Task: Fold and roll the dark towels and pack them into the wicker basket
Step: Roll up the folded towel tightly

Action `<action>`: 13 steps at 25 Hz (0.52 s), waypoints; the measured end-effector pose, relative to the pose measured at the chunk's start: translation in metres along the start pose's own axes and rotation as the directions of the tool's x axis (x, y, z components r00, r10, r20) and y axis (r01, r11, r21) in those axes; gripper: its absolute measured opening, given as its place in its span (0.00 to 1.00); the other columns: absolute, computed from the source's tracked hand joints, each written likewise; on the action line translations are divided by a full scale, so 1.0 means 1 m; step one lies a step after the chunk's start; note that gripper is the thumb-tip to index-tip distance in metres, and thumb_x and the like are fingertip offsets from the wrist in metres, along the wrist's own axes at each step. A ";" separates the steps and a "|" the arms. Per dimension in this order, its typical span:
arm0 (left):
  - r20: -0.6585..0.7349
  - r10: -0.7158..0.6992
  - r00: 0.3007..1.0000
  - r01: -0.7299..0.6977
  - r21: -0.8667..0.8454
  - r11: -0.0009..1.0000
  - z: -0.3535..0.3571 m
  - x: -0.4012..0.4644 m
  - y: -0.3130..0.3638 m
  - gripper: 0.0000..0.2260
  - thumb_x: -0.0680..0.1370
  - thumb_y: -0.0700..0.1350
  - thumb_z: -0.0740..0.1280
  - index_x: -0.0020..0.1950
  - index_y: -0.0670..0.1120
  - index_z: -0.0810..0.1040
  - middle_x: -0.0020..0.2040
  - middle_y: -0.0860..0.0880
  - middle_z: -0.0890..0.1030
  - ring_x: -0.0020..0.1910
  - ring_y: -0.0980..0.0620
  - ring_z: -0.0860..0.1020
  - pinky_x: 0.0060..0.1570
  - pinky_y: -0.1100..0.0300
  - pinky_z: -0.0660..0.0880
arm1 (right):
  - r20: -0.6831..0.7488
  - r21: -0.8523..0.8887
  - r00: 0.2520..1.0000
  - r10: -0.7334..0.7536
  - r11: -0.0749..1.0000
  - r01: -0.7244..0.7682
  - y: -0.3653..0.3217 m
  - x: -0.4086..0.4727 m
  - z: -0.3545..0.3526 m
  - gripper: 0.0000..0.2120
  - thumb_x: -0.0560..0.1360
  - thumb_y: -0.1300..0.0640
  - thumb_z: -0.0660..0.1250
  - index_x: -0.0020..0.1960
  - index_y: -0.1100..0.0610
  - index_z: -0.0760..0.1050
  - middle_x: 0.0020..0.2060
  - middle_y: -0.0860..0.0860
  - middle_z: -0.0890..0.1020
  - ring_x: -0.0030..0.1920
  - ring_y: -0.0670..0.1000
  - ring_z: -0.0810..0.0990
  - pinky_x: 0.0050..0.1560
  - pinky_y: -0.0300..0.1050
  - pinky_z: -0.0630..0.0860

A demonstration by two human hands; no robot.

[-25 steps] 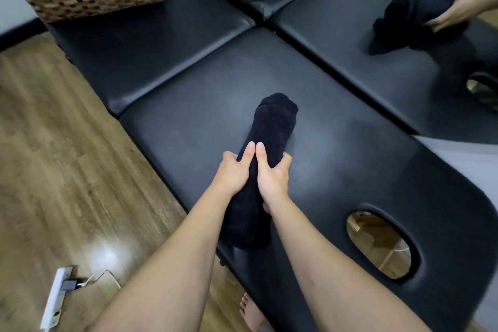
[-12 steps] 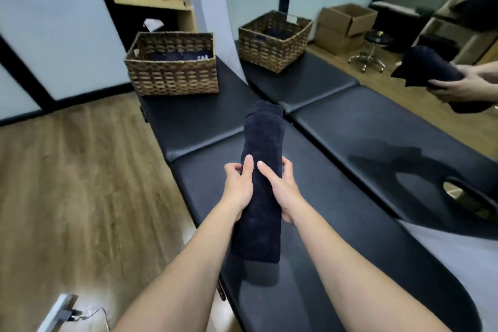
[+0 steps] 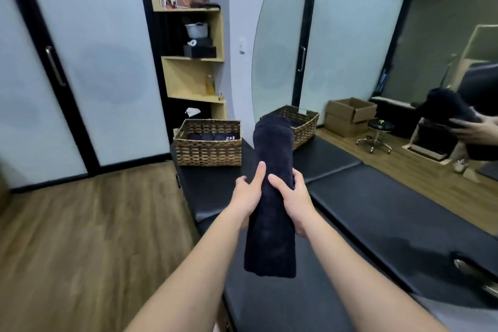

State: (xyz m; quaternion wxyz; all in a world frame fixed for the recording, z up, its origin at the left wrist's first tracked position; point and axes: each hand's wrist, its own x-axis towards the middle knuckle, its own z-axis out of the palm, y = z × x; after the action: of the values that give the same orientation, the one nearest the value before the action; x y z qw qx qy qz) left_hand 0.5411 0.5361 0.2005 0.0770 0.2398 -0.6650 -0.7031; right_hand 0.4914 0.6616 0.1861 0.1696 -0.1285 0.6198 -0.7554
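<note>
Head view: rolled dark towel [image 3: 272,197] held up off the black massage bed [image 3: 377,213], gripped by both hands.
Left hand [image 3: 246,194] wrapped round the roll's left side, index finger stretched up along it; right hand [image 3: 292,198] curled round the right side, thumb across the front. Roll pointed lengthwise away from camera, far end lined up just right of the wicker basket [image 3: 208,152], near end hanging free over the bed. Basket sat at the far end of the bed, dark towels already inside, small white tag showing. Mirror [image 3: 350,56] along the right wall repeated basket, bed and towel-holding hands. Wooden shelf [image 3: 194,62] behind basket, frosted glass doors [image 3: 89,67] left, wood floor [image 3: 80,237] below. Slight motion blur throughout.
</note>
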 end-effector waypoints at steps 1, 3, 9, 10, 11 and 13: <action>0.067 -0.009 0.998 0.010 -0.014 1.000 -0.008 0.002 0.007 0.46 0.65 0.79 0.65 0.68 0.43 0.76 0.59 0.48 0.85 0.54 0.49 0.85 0.56 0.51 0.81 | 0.003 -0.007 1.000 -0.018 1.000 0.018 -0.002 0.004 0.006 0.28 0.73 0.48 0.77 0.69 0.45 0.69 0.57 0.48 0.84 0.55 0.50 0.85 0.59 0.55 0.81; 0.124 0.025 0.992 -0.022 -0.027 0.999 -0.026 0.015 0.015 0.42 0.66 0.79 0.64 0.60 0.45 0.81 0.51 0.48 0.87 0.49 0.50 0.86 0.53 0.51 0.82 | -0.001 -0.028 0.999 -0.048 0.998 0.048 -0.004 0.014 0.025 0.28 0.73 0.48 0.76 0.69 0.45 0.69 0.56 0.47 0.85 0.54 0.49 0.85 0.58 0.53 0.82; -0.031 0.211 0.977 -0.213 -0.101 0.972 -0.108 0.076 0.033 0.26 0.75 0.69 0.65 0.63 0.52 0.74 0.57 0.53 0.82 0.52 0.56 0.82 0.50 0.59 0.80 | -0.072 -0.087 0.988 -0.139 0.987 0.132 0.003 0.083 0.125 0.24 0.77 0.43 0.70 0.70 0.47 0.69 0.57 0.45 0.84 0.55 0.44 0.84 0.58 0.48 0.81; -0.050 0.247 0.968 -0.251 -0.092 0.964 -0.123 0.085 0.036 0.22 0.78 0.65 0.65 0.65 0.52 0.73 0.58 0.54 0.81 0.53 0.58 0.81 0.48 0.61 0.78 | -0.070 -0.083 0.988 -0.135 0.988 0.129 0.005 0.094 0.141 0.21 0.79 0.45 0.68 0.69 0.47 0.69 0.57 0.44 0.84 0.54 0.43 0.84 0.54 0.44 0.81; -0.063 0.271 0.961 -0.275 -0.081 0.958 -0.141 0.097 0.038 0.22 0.79 0.63 0.66 0.66 0.52 0.72 0.59 0.54 0.80 0.53 0.59 0.80 0.49 0.62 0.77 | -0.065 -0.084 0.990 -0.127 0.989 0.122 0.010 0.107 0.158 0.19 0.80 0.46 0.67 0.68 0.47 0.70 0.56 0.44 0.83 0.52 0.42 0.84 0.49 0.40 0.81; -0.062 0.300 0.952 -0.303 -0.054 0.951 -0.175 0.116 0.040 0.22 0.79 0.62 0.66 0.68 0.52 0.71 0.60 0.54 0.79 0.54 0.59 0.79 0.51 0.62 0.78 | -0.061 -0.088 0.990 -0.127 0.989 0.121 0.021 0.128 0.189 0.19 0.79 0.45 0.68 0.67 0.47 0.70 0.56 0.44 0.84 0.52 0.42 0.85 0.48 0.39 0.81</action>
State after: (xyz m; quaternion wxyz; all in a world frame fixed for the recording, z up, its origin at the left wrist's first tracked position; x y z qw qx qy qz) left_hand 0.5080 0.3247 0.2120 0.2087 0.1516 -0.6689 -0.6971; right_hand 0.4531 0.4363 0.2014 0.0959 -0.1485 0.6471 -0.7416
